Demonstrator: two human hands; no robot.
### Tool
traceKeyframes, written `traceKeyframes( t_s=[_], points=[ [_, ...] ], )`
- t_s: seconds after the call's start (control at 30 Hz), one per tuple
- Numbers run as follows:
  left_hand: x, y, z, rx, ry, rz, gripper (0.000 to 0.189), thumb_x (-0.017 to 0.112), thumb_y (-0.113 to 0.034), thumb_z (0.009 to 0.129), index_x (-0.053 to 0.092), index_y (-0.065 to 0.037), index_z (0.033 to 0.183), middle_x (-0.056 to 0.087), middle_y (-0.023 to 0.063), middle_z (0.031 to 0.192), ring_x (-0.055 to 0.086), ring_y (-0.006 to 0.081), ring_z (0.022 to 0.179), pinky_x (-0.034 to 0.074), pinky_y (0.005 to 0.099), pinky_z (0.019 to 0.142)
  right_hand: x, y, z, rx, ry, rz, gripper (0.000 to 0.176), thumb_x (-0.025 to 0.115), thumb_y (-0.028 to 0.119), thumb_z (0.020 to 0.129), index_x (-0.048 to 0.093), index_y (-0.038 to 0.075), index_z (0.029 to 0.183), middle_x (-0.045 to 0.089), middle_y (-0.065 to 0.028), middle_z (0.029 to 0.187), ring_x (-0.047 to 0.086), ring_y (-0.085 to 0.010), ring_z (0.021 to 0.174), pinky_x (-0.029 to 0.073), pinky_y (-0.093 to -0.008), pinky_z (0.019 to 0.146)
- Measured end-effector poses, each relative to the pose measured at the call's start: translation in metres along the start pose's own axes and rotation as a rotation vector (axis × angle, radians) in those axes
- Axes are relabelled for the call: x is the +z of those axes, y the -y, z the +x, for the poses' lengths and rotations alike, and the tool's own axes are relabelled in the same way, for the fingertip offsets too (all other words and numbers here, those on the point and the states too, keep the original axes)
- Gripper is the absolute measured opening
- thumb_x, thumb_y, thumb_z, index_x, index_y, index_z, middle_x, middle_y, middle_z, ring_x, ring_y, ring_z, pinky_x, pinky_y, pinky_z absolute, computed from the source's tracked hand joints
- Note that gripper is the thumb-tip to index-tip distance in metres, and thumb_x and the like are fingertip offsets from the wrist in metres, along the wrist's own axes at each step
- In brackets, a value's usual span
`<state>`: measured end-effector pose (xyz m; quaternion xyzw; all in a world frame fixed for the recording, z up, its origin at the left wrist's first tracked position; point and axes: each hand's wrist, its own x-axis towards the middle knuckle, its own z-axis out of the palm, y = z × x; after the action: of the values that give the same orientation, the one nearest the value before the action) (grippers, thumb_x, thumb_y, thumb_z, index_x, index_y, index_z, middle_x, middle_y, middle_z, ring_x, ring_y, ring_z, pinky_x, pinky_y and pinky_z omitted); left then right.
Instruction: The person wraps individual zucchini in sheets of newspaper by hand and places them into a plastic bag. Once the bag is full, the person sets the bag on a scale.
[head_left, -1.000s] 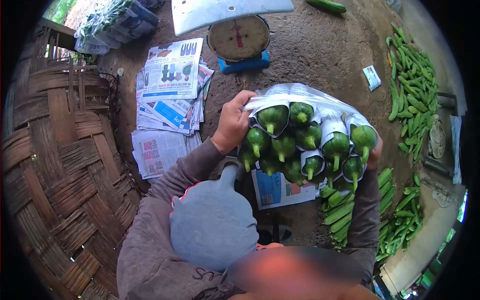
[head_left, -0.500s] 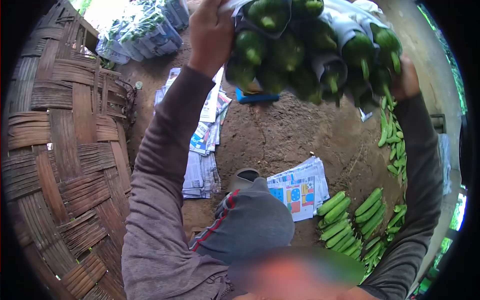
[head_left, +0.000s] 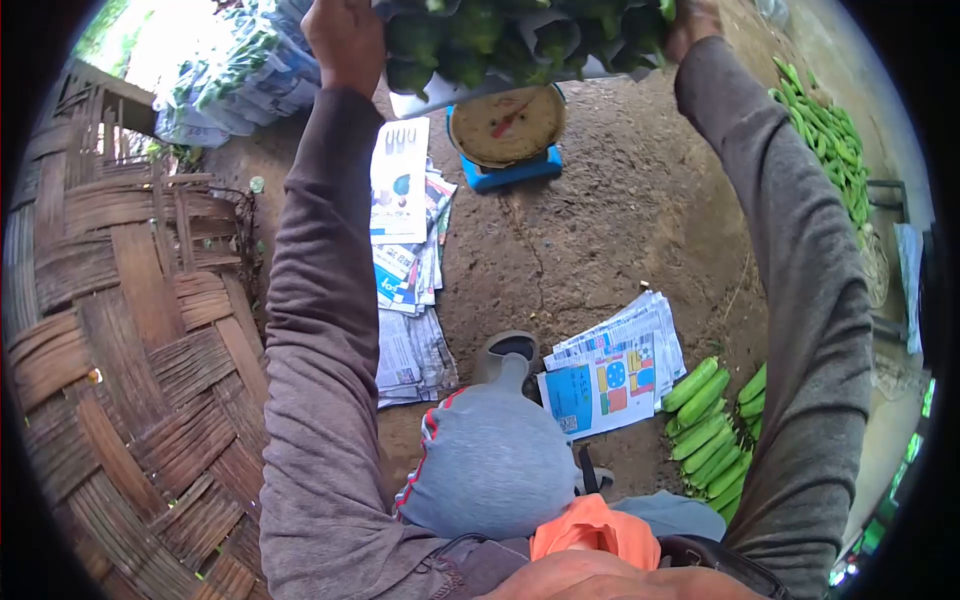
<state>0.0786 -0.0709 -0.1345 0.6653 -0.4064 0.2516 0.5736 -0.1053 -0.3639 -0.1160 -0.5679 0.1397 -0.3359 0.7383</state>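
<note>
My left hand [head_left: 345,45] and my right hand [head_left: 694,24] grip opposite ends of a large bundle of long dark green gourds [head_left: 480,32] at the top of the view. Their stem ends face me, and white paper is wrapped around several of them. Part of the bundle runs out of the frame, and the fingers are partly hidden at its sides. Directly below it in the view stands a blue dial scale [head_left: 507,125], its round face toward me and its top covered by the bundle.
Newspaper sheets [head_left: 405,260] lie stacked on the left of the dirt floor, with another newspaper pile [head_left: 610,375] near my foot. Light green gourds [head_left: 710,430] lie at right; smaller green vegetables [head_left: 825,140] line the wall. Paper-wrapped bundles [head_left: 245,85] stand beyond the woven bamboo wall [head_left: 130,330].
Both hands have carried the bundle left and farther away, over the scale, whose dial now shows. My view has shifted, and the small vegetables by the wall are more visible.
</note>
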Motion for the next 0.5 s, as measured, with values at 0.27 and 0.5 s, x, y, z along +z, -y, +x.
traceKeyframes(
  t_s=[0.27, 0.5],
  points=[
    [-0.003, 0.02, -0.049, -0.011, 0.019, -0.124, 0.027, 0.045, 0.004, 0.087, 0.058, -0.003, 0.11, 0.064, 0.0065, 0.096, 0.06, 0.0144, 0.09, 0.048, 0.027, 0.081, -0.007, -0.016, -0.035, -0.006, -0.047, -0.061, 0.027, 0.054, 0.007, 0.087, 0.061, -0.001, 0.112, 0.067, -0.0085, 0.099, 0.064, -0.0172, 0.085, 0.052, -0.0281, 0.074],
    [-0.018, 0.006, -0.065, 0.012, 0.027, 0.068, 0.019, 0.051, -0.002, 0.09, 0.058, -0.007, 0.108, 0.067, 0.0085, 0.085, 0.064, 0.013, 0.082, 0.049, 0.028, 0.073, -0.011, -0.013, -0.05, 0.008, 0.093, -0.253, 0.024, 0.059, 0.009, 0.089, 0.064, 0.001, 0.11, 0.068, -0.005, 0.092, 0.063, -0.0103, 0.075, 0.05, -0.0249, 0.064]
  ],
)
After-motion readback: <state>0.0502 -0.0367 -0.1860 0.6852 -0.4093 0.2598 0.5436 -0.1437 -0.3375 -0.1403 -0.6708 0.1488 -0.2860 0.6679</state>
